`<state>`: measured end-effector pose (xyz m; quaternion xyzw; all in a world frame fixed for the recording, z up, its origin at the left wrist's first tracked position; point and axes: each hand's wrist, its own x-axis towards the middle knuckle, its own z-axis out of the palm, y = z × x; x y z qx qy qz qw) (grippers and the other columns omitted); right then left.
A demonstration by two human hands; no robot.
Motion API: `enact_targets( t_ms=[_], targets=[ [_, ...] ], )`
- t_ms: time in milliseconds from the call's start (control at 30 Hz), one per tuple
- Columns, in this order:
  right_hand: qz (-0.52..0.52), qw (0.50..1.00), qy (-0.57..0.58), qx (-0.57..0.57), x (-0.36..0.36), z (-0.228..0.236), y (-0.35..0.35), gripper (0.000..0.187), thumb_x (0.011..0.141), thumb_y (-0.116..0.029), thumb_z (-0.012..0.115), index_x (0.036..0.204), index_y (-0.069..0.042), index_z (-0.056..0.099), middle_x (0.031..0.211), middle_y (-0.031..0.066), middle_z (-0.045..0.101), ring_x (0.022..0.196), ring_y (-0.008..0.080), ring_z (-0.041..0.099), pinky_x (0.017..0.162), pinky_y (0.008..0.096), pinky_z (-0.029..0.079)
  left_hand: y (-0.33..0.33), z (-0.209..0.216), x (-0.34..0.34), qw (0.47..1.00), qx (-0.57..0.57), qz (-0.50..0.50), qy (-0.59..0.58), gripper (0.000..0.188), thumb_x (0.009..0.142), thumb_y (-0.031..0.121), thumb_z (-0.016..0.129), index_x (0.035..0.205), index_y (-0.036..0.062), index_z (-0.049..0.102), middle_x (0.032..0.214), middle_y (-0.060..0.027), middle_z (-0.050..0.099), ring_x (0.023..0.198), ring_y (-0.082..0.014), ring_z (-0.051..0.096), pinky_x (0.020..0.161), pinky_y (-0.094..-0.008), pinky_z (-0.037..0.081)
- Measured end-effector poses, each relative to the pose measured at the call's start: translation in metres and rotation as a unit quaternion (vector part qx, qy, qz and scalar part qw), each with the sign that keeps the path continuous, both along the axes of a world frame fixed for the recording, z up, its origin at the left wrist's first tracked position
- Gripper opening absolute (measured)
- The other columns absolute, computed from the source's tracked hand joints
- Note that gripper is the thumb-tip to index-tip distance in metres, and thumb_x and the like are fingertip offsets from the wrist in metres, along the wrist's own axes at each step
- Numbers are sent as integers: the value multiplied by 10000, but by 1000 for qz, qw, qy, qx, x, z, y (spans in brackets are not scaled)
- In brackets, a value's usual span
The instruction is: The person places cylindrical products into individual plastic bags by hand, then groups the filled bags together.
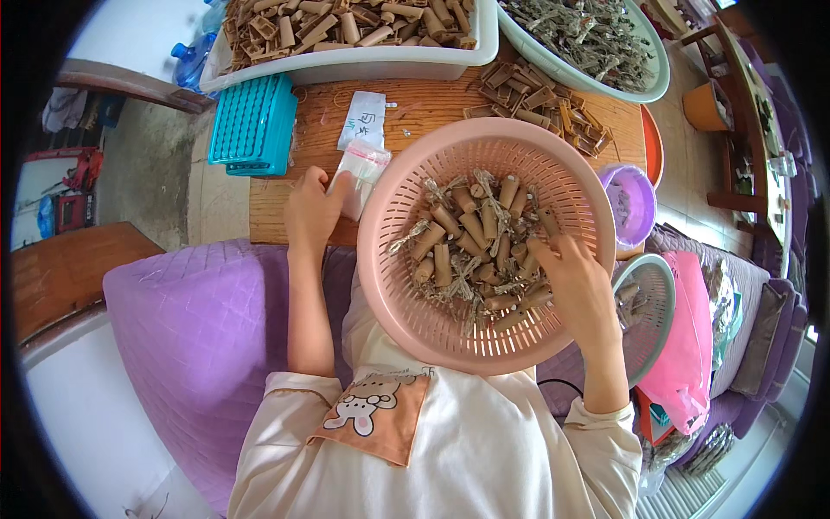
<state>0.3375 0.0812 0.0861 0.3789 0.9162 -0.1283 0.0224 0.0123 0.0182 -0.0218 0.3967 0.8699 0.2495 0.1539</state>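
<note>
My left hand [312, 212] is at the table's front edge, fingers curled and thumb pressed on a small clear plastic zip bag [356, 192] with a pink strip. A pink plastic colander [488, 138] stands right of it, its near rim against my shirt. Inside lie several brown cardboard-like tubes [473, 230], many with dry, stringy tufts [430, 298]. My right hand [577, 290] reaches over the right rim into the colander. Its fingers are closed around a brown tube [548, 222] at the right of the pile; the fingertips are partly hidden.
Behind the colander stand a white tub [406, 62] of brown pieces and a pale green basin [661, 73] of dry bundles. Loose brown pieces [540, 104] lie between. A teal basket [252, 130] sits left, a purple bowl [644, 203] right, a grey basin [661, 337] lower right.
</note>
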Motion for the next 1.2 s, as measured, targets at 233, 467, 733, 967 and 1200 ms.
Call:
enact_targets(
  t_ms=[233, 467, 733, 967, 1200],
  targets=[
    [-19, 998, -22, -54, -10, -10, 5, 254, 685, -47, 575, 933, -36, 524, 971, 131, 462, 893, 313, 505, 671, 379, 447, -4, 1, -11, 996, -60, -13, -63, 299, 694, 244, 661, 741, -9, 508, 710, -145, 568, 623, -253, 541, 565, -354, 420],
    [-236, 867, 366, -242, -2, -8, 13, 131, 850, -135, 490, 921, -26, 484, 820, 100, 542, 750, 239, 547, 681, 314, 439, -21, 5, -25, 990, -37, -89, -102, 277, 639, 73, 675, 879, -8, 562, 709, -149, 588, 670, -237, 578, 629, -326, 447],
    [-264, 646, 573, -430, -9, 2, 16, 309, 926, -313, 356, 1038, -29, 406, 804, 74, 544, 692, 155, 564, 635, 261, 461, -18, 44, -36, 984, -172, -54, 0, 143, 724, 85, 575, 822, -13, 607, 797, -202, 606, 762, -338, 588, 663, -391, 441],
    [-246, 593, 614, -459, -12, -1, 16, 336, 914, -348, 365, 1043, -42, 410, 810, 97, 540, 719, 176, 579, 590, 266, 477, -19, 44, -40, 992, -84, -53, -75, 148, 767, 106, 544, 824, -22, 590, 749, -173, 617, 674, -258, 607, 610, -335, 442],
    [-209, 507, 634, -545, -5, -9, 22, 328, 916, -338, 365, 1044, -40, 409, 798, 104, 542, 697, 194, 588, 585, 270, 485, -24, 37, -52, 981, -13, -28, -192, 133, 809, 105, 542, 884, -4, 556, 712, -77, 618, 631, -109, 566, 582, -251, 440]
  ],
)
